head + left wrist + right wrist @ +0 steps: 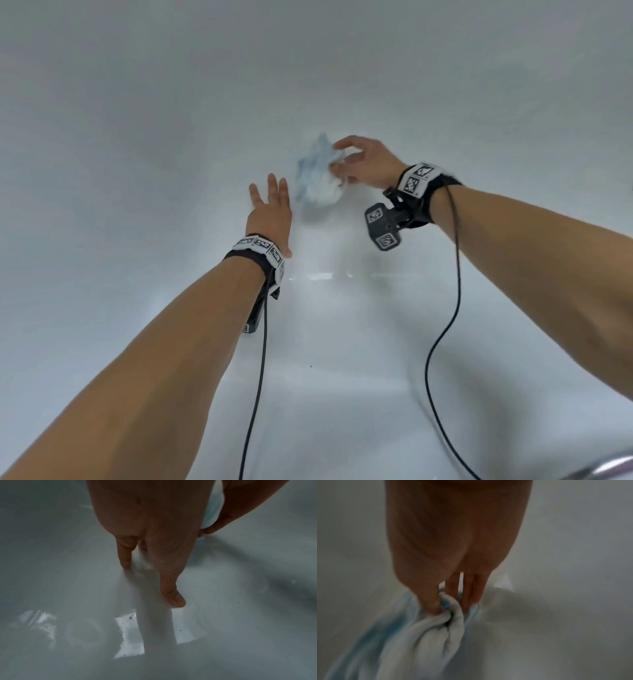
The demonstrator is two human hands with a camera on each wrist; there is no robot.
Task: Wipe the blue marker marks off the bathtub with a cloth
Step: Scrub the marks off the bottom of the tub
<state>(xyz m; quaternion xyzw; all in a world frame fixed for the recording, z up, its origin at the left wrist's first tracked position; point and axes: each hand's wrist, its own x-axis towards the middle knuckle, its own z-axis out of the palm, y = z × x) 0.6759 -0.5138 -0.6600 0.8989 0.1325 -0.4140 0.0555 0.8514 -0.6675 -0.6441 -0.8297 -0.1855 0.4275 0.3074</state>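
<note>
The cloth (pixel 317 176), white with blue staining, lies bunched on the tub (pixel 137 137) wall straight ahead, its long axis running up and away, and the right hand (pixel 363 164) pinches its right edge with thumb and fingers curled into the folds. The left hand (pixel 270 209) is flat and spread, fingers straight against the tub just left of the cloth and holding nothing, so the right is the working hand. No blue marks show on the bare tub; any left are likely under the cloth, so the next stroke probably runs along that axis.
</note>
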